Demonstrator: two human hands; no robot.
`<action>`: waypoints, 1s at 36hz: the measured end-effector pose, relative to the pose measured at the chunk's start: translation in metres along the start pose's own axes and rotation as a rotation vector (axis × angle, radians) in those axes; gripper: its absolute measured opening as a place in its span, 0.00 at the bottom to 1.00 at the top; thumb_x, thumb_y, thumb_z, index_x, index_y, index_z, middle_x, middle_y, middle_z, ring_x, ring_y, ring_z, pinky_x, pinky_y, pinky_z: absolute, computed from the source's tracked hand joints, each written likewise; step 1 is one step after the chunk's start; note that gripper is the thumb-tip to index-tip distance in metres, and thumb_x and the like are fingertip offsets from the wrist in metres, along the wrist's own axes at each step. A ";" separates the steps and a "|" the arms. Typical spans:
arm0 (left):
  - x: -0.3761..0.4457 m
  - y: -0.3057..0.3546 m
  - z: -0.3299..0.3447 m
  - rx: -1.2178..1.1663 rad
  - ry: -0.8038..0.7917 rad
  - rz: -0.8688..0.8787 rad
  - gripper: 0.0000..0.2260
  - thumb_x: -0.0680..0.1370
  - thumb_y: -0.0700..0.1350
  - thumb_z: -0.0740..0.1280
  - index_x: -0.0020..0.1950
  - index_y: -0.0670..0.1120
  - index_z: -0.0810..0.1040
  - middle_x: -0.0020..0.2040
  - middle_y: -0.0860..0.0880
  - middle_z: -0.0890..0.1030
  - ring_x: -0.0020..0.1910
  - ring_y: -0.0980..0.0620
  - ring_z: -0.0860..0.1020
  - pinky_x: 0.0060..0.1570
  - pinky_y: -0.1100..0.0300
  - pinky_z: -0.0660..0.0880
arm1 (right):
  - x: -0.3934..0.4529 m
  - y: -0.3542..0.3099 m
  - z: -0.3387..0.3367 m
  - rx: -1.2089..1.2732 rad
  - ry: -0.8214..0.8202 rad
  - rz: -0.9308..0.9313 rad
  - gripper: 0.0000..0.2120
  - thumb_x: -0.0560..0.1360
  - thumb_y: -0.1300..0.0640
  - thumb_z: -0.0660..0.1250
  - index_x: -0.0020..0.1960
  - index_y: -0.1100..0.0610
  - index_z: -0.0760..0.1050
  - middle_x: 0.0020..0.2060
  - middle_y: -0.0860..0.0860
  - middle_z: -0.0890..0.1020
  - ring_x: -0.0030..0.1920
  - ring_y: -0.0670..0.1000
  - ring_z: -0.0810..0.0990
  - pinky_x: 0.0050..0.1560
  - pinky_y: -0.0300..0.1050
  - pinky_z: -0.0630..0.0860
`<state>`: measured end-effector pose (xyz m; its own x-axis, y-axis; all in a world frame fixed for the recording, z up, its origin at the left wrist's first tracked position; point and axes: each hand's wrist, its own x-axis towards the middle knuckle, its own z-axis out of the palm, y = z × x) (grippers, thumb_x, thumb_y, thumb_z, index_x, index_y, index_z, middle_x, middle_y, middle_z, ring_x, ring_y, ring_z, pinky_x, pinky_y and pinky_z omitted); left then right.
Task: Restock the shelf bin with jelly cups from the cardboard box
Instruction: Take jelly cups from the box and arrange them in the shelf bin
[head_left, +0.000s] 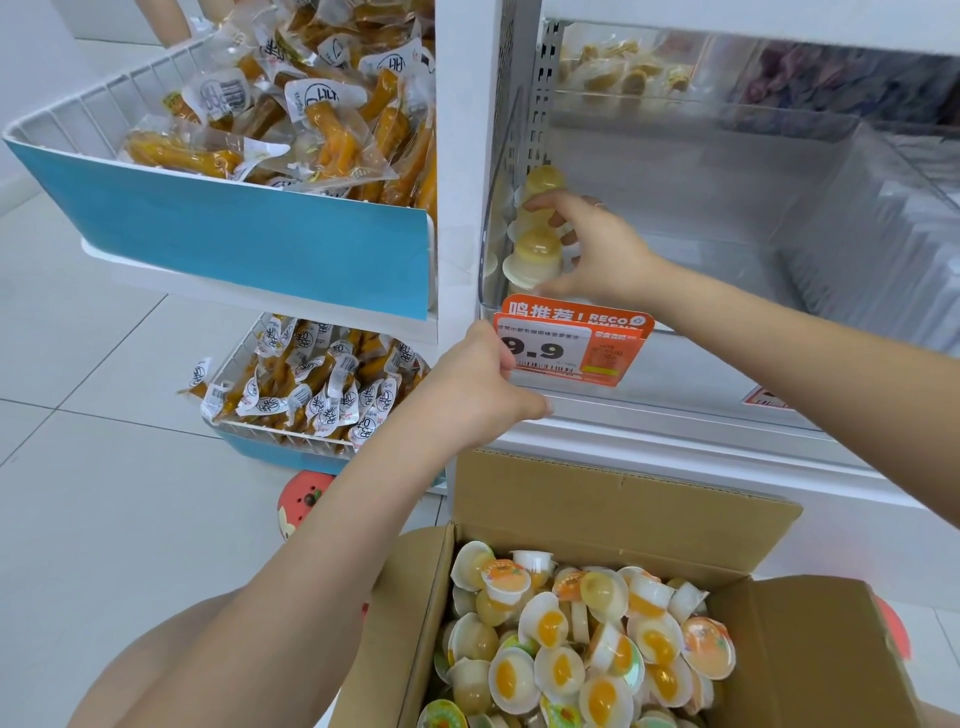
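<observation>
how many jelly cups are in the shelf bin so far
3 visible: one jelly cup at the back, one under the right hand, one nearest the front. Others may be hidden behind the hand.

Right hand (597, 254) reached inside the clear shelf bin (675, 208), fingers curled around jelly cups (535, 249), left hand (478, 384) loosely curled just below the bin's front edge

White wire baskets (104, 98) of packaged orange snacks (332, 124), orange price tag (571, 343), tiled floor (104, 493)
</observation>
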<state>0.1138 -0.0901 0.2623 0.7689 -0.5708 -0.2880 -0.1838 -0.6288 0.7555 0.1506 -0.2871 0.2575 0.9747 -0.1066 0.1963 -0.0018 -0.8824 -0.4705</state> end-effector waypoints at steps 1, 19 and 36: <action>0.000 -0.001 0.000 0.000 0.002 0.003 0.19 0.73 0.48 0.72 0.56 0.46 0.67 0.56 0.50 0.73 0.52 0.51 0.74 0.45 0.61 0.70 | -0.001 0.000 -0.003 0.020 0.017 0.016 0.37 0.64 0.56 0.78 0.69 0.52 0.65 0.58 0.49 0.73 0.55 0.47 0.70 0.49 0.38 0.69; -0.025 -0.078 0.085 0.120 -0.042 0.048 0.19 0.70 0.41 0.74 0.55 0.46 0.69 0.53 0.48 0.74 0.50 0.48 0.77 0.44 0.58 0.73 | -0.257 0.017 0.006 0.009 0.331 0.023 0.12 0.72 0.68 0.70 0.54 0.60 0.74 0.46 0.49 0.74 0.43 0.46 0.75 0.48 0.33 0.72; -0.058 -0.224 0.195 0.588 -0.446 -0.300 0.06 0.72 0.38 0.67 0.46 0.45 0.73 0.43 0.49 0.73 0.46 0.49 0.76 0.39 0.58 0.71 | -0.376 0.073 0.189 -0.143 -0.570 0.052 0.28 0.67 0.62 0.74 0.64 0.56 0.69 0.58 0.53 0.75 0.55 0.54 0.77 0.44 0.42 0.75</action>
<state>-0.0091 -0.0196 -0.0049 0.5419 -0.4121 -0.7325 -0.3964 -0.8938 0.2096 -0.1733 -0.2249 -0.0133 0.9388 0.0768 -0.3357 -0.0443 -0.9398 -0.3388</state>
